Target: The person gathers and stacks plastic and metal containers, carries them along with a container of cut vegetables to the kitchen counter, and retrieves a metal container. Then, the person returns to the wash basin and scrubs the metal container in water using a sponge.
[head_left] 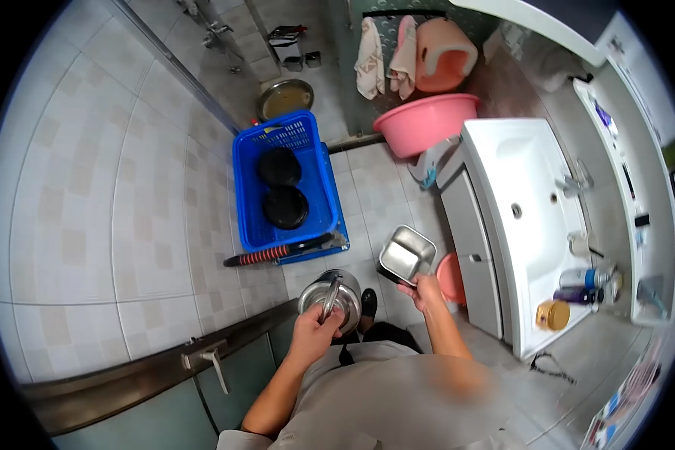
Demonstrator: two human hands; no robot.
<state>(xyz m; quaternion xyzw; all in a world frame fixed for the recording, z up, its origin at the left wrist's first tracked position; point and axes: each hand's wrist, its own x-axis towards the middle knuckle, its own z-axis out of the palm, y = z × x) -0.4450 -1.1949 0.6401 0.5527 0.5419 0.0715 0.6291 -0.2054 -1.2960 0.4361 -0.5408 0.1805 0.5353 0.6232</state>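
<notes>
Pot (346, 298) and tin (407, 253), both metallic, are held apart at the lower centre of the frame by a person (397, 390) in a pale top. At far left, a tiled wall (90, 195) rises above a door handle (216, 369) at lower left. Left of centre, a blue crate (319, 195) contains two round black items (279, 166), one just above the other in the frame; a striped bar (266, 255) crosses its lower end. Just beyond its upper end is a round basin (286, 82). At lower centre, the left hand (319, 332) is closed around the pot's handle, with a black shoe (368, 301) just to its right. Towels (370, 60) hang at upper centre. Right of the pot, the tin shows its open side to the camera, its lower edge grasped by the right hand (425, 291). Higher up, a pink tub (420, 127) sits below an orange stool (444, 56). At right, a white sink (514, 161) carries a jar (552, 315) and bottles (580, 279) near its lower end.
</notes>
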